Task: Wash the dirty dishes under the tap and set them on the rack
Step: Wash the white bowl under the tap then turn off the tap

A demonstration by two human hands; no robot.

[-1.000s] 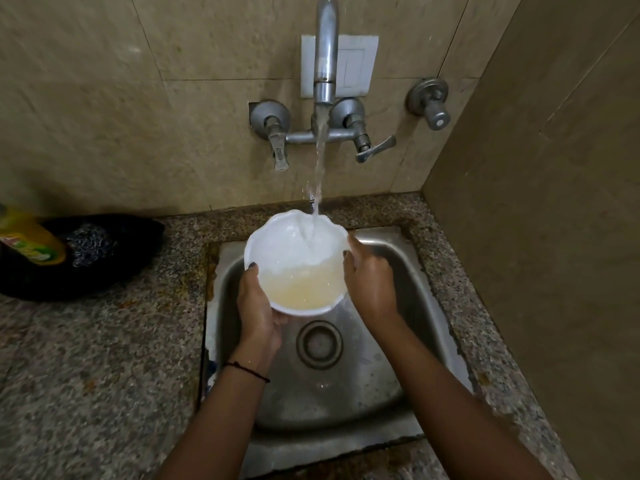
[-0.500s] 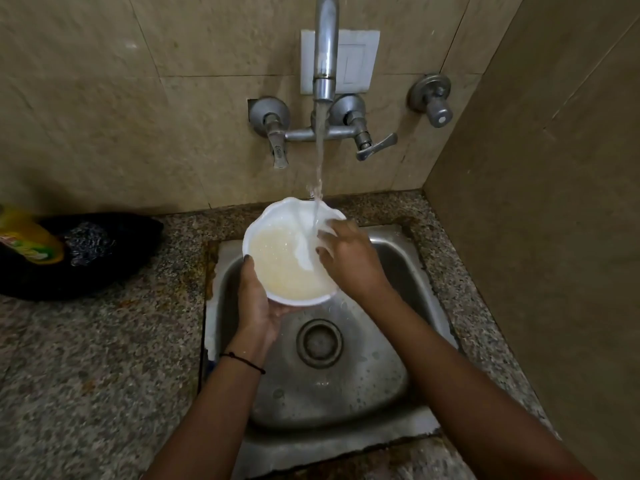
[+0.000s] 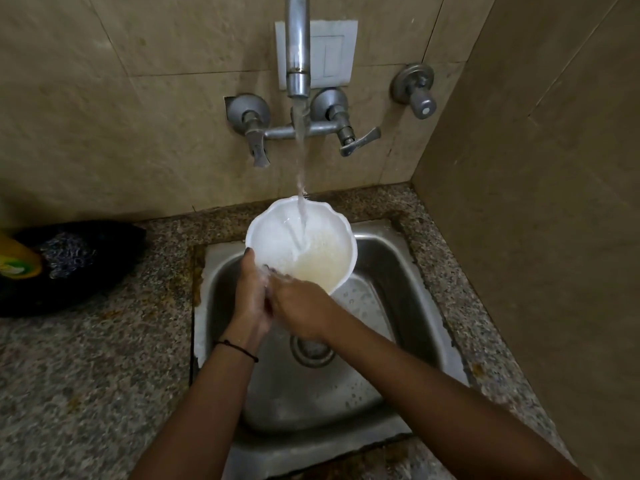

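Both wet hands are meeting at the white bowl's point(image 3: 277, 233) near rim: left hand point(image 3: 249, 299) gripping, right hand's point(image 3: 301, 310) hold unclear; slippage into the sink point(image 3: 398, 271) is threatening.

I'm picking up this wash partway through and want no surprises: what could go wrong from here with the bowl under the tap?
1. Slip: the left hand and right hand both meet the white bowl at its near-left rim, wet, so it may drop into the sink.
2. Splash: the water stream strikes the tilted bowl's inner wall and may spray the counter.
3. Cloudy water pools inside; unless tipped out, residue may stay.
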